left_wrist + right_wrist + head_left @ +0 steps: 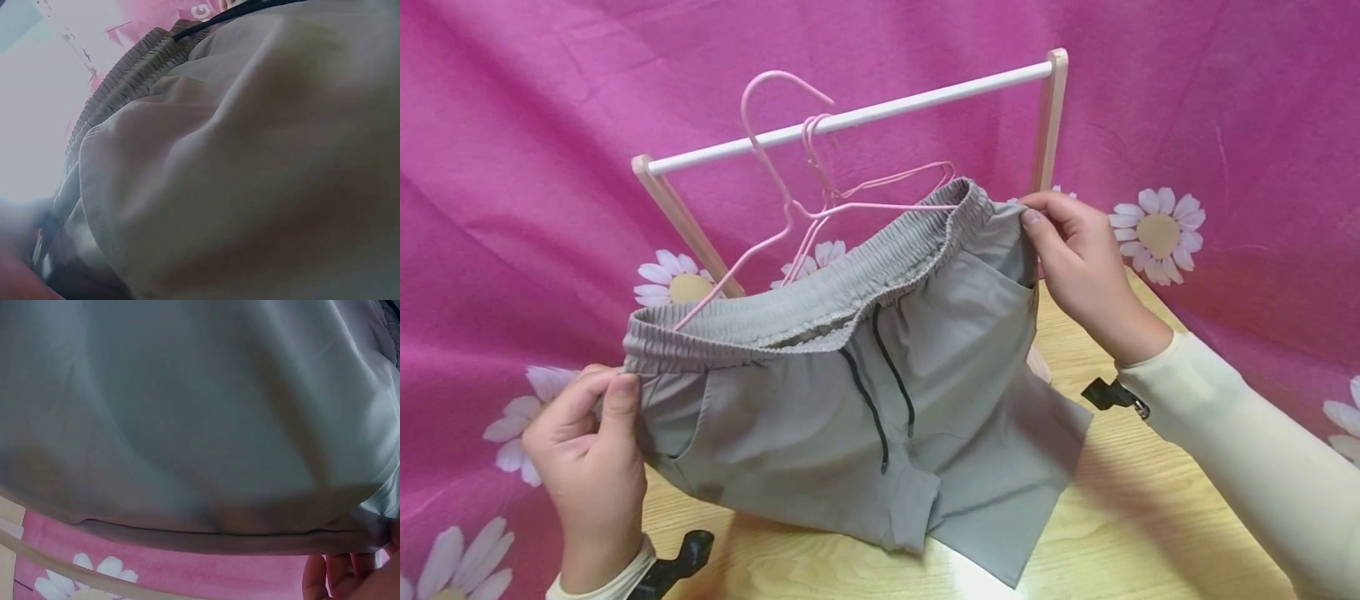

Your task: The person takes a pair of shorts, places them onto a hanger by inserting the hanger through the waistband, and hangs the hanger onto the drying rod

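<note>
Grey shorts [820,417] with an elastic waistband and black drawstrings are spread between both hands. My left hand [591,442] pinches the waistband's left side between thumb and fingers. At the other side, my right hand [1078,258] pinches the fabric just under the waistband, by the pocket. A pink hanger [808,215] has its shoulders inside the waist opening, its hook standing up near the white rail. In the left wrist view the shorts [250,150] fill most of the picture; the right wrist view shows their cloth [187,425] with fingertips [340,575] at its edge.
A small rack with a white rail [925,102] and wooden posts [1051,125] stands behind the shorts. More pink hangers [895,177] hang from it. Below is a wood-grain table [1150,467]; a pink cloth with daisies [1157,235] surrounds it.
</note>
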Motion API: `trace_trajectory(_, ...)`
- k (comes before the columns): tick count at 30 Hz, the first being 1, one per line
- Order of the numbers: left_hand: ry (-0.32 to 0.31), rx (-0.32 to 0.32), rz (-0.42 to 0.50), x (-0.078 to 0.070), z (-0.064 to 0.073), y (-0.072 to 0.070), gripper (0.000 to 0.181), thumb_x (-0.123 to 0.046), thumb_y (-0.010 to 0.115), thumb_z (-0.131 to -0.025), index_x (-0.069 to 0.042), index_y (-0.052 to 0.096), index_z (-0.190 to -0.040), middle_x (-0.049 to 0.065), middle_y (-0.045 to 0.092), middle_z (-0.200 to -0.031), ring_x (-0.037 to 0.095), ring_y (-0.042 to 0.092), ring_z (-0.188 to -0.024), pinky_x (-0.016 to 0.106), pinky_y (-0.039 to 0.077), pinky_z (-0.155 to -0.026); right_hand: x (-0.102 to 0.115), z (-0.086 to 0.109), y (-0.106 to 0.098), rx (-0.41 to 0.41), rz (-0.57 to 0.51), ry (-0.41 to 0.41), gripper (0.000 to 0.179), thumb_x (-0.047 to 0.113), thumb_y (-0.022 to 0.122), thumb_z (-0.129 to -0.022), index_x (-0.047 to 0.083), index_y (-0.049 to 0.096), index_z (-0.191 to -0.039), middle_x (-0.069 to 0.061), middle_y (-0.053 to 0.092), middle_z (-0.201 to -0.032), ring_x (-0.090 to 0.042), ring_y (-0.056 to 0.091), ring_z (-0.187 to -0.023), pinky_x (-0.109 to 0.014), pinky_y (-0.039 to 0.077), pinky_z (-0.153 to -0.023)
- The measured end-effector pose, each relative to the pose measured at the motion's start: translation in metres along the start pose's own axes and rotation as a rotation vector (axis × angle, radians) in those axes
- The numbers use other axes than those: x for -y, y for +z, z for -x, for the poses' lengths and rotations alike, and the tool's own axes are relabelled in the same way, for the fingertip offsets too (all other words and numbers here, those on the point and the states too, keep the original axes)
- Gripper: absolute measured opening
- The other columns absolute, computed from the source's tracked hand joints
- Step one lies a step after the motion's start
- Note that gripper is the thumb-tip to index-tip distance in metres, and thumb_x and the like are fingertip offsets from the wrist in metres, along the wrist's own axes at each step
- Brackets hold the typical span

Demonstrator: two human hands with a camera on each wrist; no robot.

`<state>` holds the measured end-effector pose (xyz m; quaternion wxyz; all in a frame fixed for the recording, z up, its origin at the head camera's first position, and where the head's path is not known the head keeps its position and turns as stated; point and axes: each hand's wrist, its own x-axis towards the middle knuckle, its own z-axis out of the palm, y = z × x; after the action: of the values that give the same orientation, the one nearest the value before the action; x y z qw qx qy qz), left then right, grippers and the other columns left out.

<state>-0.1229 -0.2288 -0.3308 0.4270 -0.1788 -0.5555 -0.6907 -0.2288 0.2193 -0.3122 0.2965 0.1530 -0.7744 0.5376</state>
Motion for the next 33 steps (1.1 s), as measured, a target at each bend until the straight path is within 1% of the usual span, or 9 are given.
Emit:
trace_trajectory(2,0.002,0.001,-0.014,-0.001,0.002,0.0,0.013,0.017,0.072,-0.093,0.028,0.068,-0.087,0.008,0.073,-0.078,0.015,0.059,-0.072,0.02,0.048,-0.07,-0.003,-0.004,0.004,0.0,0.001,0.004,0.025,0.013,0.059,-0.111,-0.001,0.078,-0.118,0.012,0.073,-0.095,-0.007,0.063,-0.083,-0.018,0.051,-0.076)
trace_trajectory(4,0.001,0.004,-0.029,-0.001,0.004,0.0,0.012,0.017,0.072,-0.093,0.028,0.069,-0.088,0.008,0.073,-0.079,0.015,0.06,-0.073,0.021,0.049,-0.072,-0.006,-0.008,0.007,0.002,0.005,0.009,0.024,0.013,0.059,-0.111,-0.001,0.078,-0.118,0.012,0.074,-0.097,-0.006,0.064,-0.088,-0.018,0.051,-0.08)
trace_trajectory(9,-0.013,0.02,-0.05,-0.002,0.008,0.001,0.01,0.017,0.071,-0.094,0.027,0.07,-0.09,0.009,0.074,-0.082,0.017,0.062,-0.077,0.022,0.051,-0.076,-0.015,-0.016,0.014,0.011,0.013,0.032,0.024,0.013,0.06,-0.111,0.0,0.078,-0.119,0.011,0.074,-0.1,-0.006,0.064,-0.089,-0.017,0.051,-0.08)
trace_trajectory(13,-0.027,0.027,-0.053,-0.001,0.012,0.002,0.008,0.018,0.07,-0.094,0.025,0.071,-0.09,0.01,0.075,-0.085,0.019,0.064,-0.08,0.024,0.051,-0.079,-0.021,-0.021,0.019,0.023,0.001,0.06,0.025,0.013,0.06,-0.111,-0.001,0.077,-0.122,0.006,0.075,-0.105,-0.004,0.064,-0.092,-0.017,0.051,-0.082)
trace_trajectory(16,-0.035,0.038,-0.076,0.0,0.014,0.003,0.008,0.017,0.07,-0.095,0.024,0.071,-0.09,0.008,0.075,-0.085,0.018,0.064,-0.082,0.024,0.05,-0.08,-0.025,-0.025,0.022,0.024,0.006,0.077,0.025,0.013,0.06,-0.111,-0.001,0.077,-0.122,0.002,0.075,-0.105,-0.004,0.064,-0.09,-0.017,0.05,-0.08)
trace_trajectory(22,-0.072,0.115,-0.099,0.004,0.021,0.004,0.012,0.016,0.064,-0.099,0.026,0.067,-0.093,0.007,0.073,-0.086,0.016,0.061,-0.079,0.021,0.05,-0.076,-0.037,-0.029,0.029,0.017,0.047,0.094,0.024,0.014,0.06,-0.111,0.002,0.079,-0.12,-0.001,0.075,-0.099,-0.006,0.062,-0.085,-0.018,0.049,-0.077)
trace_trajectory(25,-0.081,0.147,-0.117,0.007,0.025,0.006,0.013,0.015,0.061,-0.101,0.025,0.066,-0.094,0.006,0.073,-0.087,0.015,0.062,-0.081,0.02,0.051,-0.077,-0.045,-0.031,0.033,0.006,0.055,0.106,0.025,0.014,0.059,-0.111,0.003,0.079,-0.12,-0.003,0.075,-0.099,-0.006,0.061,-0.085,-0.019,0.048,-0.077)
trace_trajectory(29,-0.047,0.166,-0.214,0.01,0.029,0.01,0.015,0.013,0.061,-0.103,0.025,0.066,-0.095,0.001,0.071,-0.088,0.012,0.062,-0.081,0.019,0.05,-0.077,-0.053,-0.034,0.04,-0.01,0.059,0.123,0.026,0.016,0.058,-0.112,0.004,0.08,-0.121,-0.009,0.076,-0.104,-0.005,0.061,-0.085,-0.019,0.048,-0.077)
trace_trajectory(33,0.012,0.188,-0.333,0.013,0.031,0.017,0.015,0.012,0.06,-0.103,0.021,0.068,-0.095,-0.004,0.068,-0.087,0.009,0.059,-0.079,0.018,0.048,-0.075,-0.057,-0.038,0.044,-0.027,0.078,0.148,0.028,0.017,0.057,-0.112,0.007,0.08,-0.124,-0.014,0.077,-0.111,-0.004,0.062,-0.084,-0.018,0.048,-0.075)
